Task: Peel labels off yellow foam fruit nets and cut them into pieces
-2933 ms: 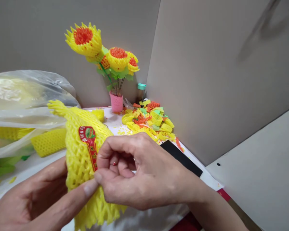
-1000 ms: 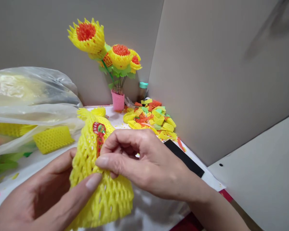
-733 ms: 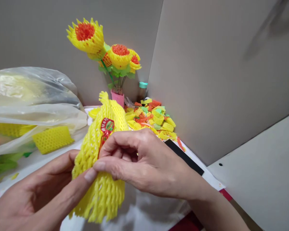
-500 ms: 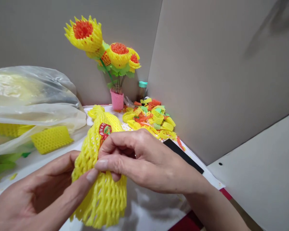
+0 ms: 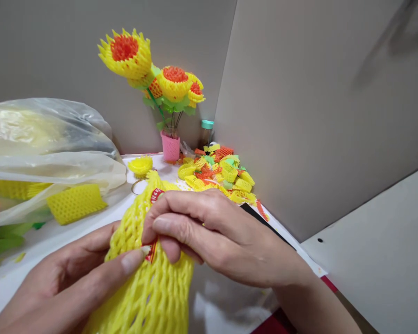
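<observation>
A yellow foam fruit net [image 5: 135, 297] with a red sticker [image 5: 150, 251] on it hangs between my two hands, low in the middle of the view. My left hand [image 5: 80, 273] grips its left side, thumb pressed on the mesh by the sticker's lower part. My right hand [image 5: 202, 232] has its fingers pinched together at the sticker, covering the middle of it. The net's gathered top end rises behind the right knuckles.
A pink pot [image 5: 170, 146] holds several foam flowers [image 5: 176, 83]. Beside it lies a heap of foam scraps [image 5: 223, 171]. A clear plastic bag [image 5: 48, 139] fills the left, with a yellow foam piece [image 5: 76, 203] by its mouth. Behind the net are a small yellow foam flower head [image 5: 140, 165] and a ring [image 5: 137, 187].
The net has come closer and lower, uncovering the yellow flower head and the ring. The left thumb and right fingertips have shifted on the mesh, and the sticker's lower part now shows below the fingers.
</observation>
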`<state>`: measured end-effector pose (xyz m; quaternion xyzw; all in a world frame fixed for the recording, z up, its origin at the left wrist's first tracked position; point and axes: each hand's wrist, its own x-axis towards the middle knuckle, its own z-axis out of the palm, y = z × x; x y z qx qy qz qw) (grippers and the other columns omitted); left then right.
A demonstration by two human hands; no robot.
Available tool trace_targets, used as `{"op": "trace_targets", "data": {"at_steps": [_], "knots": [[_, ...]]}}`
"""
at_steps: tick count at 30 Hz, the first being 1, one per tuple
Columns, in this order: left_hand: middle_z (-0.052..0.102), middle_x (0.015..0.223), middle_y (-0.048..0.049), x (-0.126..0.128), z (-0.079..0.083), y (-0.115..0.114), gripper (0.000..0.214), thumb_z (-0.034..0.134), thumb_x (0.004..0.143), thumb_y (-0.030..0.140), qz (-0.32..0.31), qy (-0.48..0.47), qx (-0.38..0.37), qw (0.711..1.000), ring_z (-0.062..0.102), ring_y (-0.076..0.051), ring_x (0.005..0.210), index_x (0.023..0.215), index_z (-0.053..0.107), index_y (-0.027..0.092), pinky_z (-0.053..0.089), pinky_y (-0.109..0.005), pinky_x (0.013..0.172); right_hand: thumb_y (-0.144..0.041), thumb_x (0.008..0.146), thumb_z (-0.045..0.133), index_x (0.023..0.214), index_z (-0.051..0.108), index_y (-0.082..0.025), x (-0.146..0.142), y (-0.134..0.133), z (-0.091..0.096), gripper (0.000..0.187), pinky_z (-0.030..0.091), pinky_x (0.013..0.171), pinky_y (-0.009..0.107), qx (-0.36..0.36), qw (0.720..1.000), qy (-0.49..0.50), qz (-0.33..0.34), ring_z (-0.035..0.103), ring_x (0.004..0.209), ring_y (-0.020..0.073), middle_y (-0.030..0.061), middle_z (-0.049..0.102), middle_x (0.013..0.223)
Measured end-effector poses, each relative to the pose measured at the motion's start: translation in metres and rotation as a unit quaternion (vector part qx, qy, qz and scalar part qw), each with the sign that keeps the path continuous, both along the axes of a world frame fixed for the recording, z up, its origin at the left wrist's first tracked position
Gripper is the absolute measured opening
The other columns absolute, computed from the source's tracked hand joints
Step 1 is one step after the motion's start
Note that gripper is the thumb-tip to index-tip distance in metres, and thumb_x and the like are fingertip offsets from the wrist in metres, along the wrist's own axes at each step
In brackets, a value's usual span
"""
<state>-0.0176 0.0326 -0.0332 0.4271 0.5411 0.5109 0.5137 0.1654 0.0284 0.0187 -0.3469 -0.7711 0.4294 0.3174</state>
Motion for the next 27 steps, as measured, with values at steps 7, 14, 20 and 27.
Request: {"op": "trace_targets", "data": {"at_steps": [7, 14, 20, 27], "knots": [[0.086, 0.095, -0.0001, 0.006, 0.007, 0.003, 0.094, 0.091, 0.034, 0.056, 0.006, -0.007, 0.011, 1.000, 0.068, -0.050, 0.116, 0.124, 0.071, 0.040, 0.071, -0.053, 0.068, -0.022, 0.090, 0.069, 0.085, 0.062, -0.017, -0.004, -0.010, -0.005, 0.011, 0.045, 0.069, 0.018, 0.190, 0.980, -0.029, -0.058, 0.056, 0.072, 0.0062, -0.0058, 0.061, 0.081], [0.086, 0.093, -0.0018, 0.002, 0.009, -0.001, 0.089, 0.092, 0.035, 0.056, 0.016, -0.012, 0.015, 1.000, 0.072, -0.049, 0.110, 0.120, 0.074, 0.038, 0.071, -0.051, 0.067, -0.018, 0.090, 0.061, 0.088, 0.061, -0.017, -0.008, -0.018, -0.009, 0.003, 0.046, 0.066, 0.023, 0.282, 0.949, -0.106, -0.090, 0.057, 0.075, 0.0108, -0.0023, 0.063, 0.085], [0.086, 0.091, -0.0030, -0.003, 0.004, -0.010, 0.083, 0.093, 0.037, 0.053, 0.027, -0.012, 0.006, 1.000, 0.075, -0.047, 0.103, 0.117, 0.076, 0.036, 0.071, -0.048, 0.064, -0.019, 0.092, 0.056, 0.087, 0.062, -0.017, -0.014, -0.024, -0.013, 0.008, 0.050, 0.067, 0.028, 0.294, 0.943, -0.118, -0.103, 0.059, 0.073, 0.0149, 0.0026, 0.065, 0.084], [0.086, 0.085, 0.0017, -0.011, -0.015, -0.019, 0.046, 0.095, 0.047, 0.042, 0.040, 0.000, 0.003, 0.999, 0.081, -0.032, 0.073, 0.091, 0.082, 0.040, 0.065, -0.027, 0.048, -0.014, 0.084, 0.058, 0.077, 0.058, -0.020, -0.011, -0.016, -0.008, 0.009, 0.044, 0.059, 0.022, 0.135, 0.985, -0.054, -0.095, 0.053, 0.060, 0.0092, -0.0043, 0.061, 0.071]]}}
